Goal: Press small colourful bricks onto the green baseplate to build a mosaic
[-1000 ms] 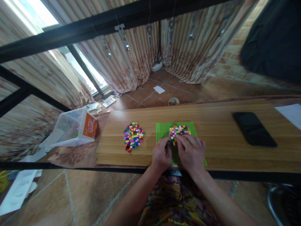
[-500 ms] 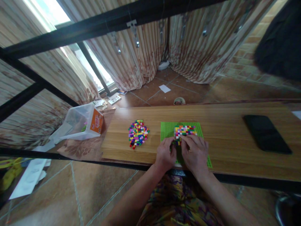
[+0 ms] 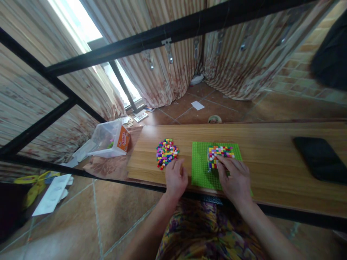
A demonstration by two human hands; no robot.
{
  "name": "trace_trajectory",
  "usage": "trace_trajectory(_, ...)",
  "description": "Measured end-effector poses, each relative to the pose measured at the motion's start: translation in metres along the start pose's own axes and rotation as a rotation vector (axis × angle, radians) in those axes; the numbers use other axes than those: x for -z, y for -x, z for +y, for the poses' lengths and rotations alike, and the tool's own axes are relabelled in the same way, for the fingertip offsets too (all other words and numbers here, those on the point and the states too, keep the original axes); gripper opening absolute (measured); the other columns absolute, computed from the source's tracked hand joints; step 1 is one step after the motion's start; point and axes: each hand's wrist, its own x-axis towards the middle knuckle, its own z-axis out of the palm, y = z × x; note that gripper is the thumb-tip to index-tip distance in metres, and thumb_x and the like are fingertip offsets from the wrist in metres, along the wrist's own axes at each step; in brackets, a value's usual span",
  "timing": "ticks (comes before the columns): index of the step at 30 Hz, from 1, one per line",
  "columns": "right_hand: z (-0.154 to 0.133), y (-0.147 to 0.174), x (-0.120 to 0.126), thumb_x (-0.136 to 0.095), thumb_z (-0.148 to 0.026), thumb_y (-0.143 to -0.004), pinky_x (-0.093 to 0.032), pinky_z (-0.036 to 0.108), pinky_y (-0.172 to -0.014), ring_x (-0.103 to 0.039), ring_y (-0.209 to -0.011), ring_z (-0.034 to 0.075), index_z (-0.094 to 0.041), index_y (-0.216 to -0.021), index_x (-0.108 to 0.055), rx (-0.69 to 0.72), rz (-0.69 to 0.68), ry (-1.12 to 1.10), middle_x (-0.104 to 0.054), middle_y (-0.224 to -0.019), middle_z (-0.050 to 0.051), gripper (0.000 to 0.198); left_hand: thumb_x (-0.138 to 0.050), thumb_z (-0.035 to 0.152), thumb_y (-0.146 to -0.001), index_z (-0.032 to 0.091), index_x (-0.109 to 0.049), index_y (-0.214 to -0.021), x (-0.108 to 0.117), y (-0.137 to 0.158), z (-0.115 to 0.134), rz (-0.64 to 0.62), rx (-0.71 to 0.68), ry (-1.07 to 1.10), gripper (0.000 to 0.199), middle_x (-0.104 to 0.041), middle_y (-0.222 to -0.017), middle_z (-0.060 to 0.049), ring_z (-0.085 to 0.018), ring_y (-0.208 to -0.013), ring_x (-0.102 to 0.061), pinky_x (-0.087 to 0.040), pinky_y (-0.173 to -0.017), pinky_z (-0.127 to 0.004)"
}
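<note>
On a green studded baseplate [image 3: 200, 173] stands a compact block of small multicoloured toy bricks [image 3: 213, 153], with a clear edge along its left side. My right hand [image 3: 235, 177] lies over the block's right and near part, its fingers bent and its fingertips against the bricks. It covers part of the block. Left of the baseplate, my left hand [image 3: 176, 177] hovers by the near right edge of a loose pile of small coloured bricks [image 3: 166, 153]. Its fingers curve with the thumb apart from them, and I see no brick in it.
A dark tablet or phone [image 3: 320, 159] lies at the right of the wooden table [image 3: 271, 151]. On the left stands a clear plastic box [image 3: 108, 139] with an orange label. Black metal bars [image 3: 135, 45] run across in front of the curtains. Papers lie on the floor.
My left hand has left the brick block and moved left to the loose pile. My right hand stays at the block. The whole view has shifted slightly.
</note>
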Motion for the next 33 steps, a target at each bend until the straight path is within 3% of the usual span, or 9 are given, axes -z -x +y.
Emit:
trace_trajectory(2, -0.001, 0.002, 0.000, -0.059, -0.024, -0.094, -0.048, 0.036, -0.082, -0.066, -0.090, 0.022, -0.018, -0.105, -0.074, -0.017, 0.018, -0.039, -0.074, -0.097, 0.009, 0.019, -0.056, 0.015, -0.088, 0.018, -0.067, -0.109, 0.014, -0.003, -0.018, 0.048, 0.035, -0.136, 0.023, -0.069, -0.102, -0.011, -0.026, -0.102, -0.063, -0.051, -0.093, -0.042)
trace_trajectory(6, -0.003, 0.005, 0.003, -0.061, -0.023, -0.093, -0.050, 0.038, -0.085, -0.068, -0.090, 0.023, -0.017, -0.099, -0.074, -0.032, 0.039, -0.091, -0.075, -0.096, 0.009, 0.016, -0.063, 0.021, -0.088, 0.020, -0.072, -0.102, 0.028, -0.011, -0.038, 0.023, 0.061, -0.271, 0.017, -0.069, -0.103, -0.011, -0.026, -0.098, -0.063, -0.049, -0.089, -0.041)
trace_trajectory(19, 0.000, 0.009, 0.015, -0.062, -0.021, -0.091, -0.052, 0.039, -0.084, -0.069, -0.089, 0.022, -0.020, -0.100, -0.073, -0.073, 0.097, -0.098, -0.075, -0.095, 0.008, 0.014, -0.058, 0.022, -0.091, 0.021, -0.073, -0.091, 0.027, -0.017, -0.036, -0.048, -0.002, -0.318, 0.015, -0.069, -0.102, -0.011, -0.027, -0.097, -0.061, -0.045, -0.087, -0.043)
trace_trajectory(24, -0.013, 0.010, 0.020, -0.063, -0.018, -0.091, -0.052, 0.037, -0.084, -0.068, -0.092, 0.020, -0.022, -0.101, -0.072, -0.059, 0.060, -0.162, -0.074, -0.096, 0.005, 0.014, -0.057, 0.021, -0.090, 0.020, -0.068, -0.084, 0.024, -0.017, -0.009, -0.044, 0.085, 0.036, 0.013, -0.069, -0.092, -0.008, -0.023, -0.095, -0.061, -0.047, -0.089, -0.038)
trace_trajectory(29, -0.033, 0.012, 0.023, -0.065, -0.018, -0.090, -0.053, 0.035, -0.084, -0.067, -0.094, 0.019, -0.024, -0.108, -0.069, 0.033, -0.040, -0.294, -0.074, -0.098, 0.005, 0.019, -0.066, 0.028, -0.083, 0.018, -0.070, -0.082, 0.008, -0.013, 0.043, -0.223, 0.507, 0.765, 0.011, -0.067, -0.076, -0.002, -0.015, -0.073, -0.060, -0.048, -0.071, -0.027)
trace_trajectory(33, -0.040, 0.012, 0.024, -0.065, -0.020, -0.091, -0.054, 0.035, -0.081, -0.068, -0.092, 0.019, -0.026, -0.109, -0.069, 0.054, -0.082, -0.316, -0.074, -0.098, 0.004, 0.019, -0.076, 0.031, -0.075, 0.018, -0.076, -0.086, 0.001, -0.015, 0.071, -0.246, 0.748, 1.102, 0.017, -0.070, -0.076, -0.001, -0.012, -0.073, -0.060, -0.048, -0.072, -0.024)
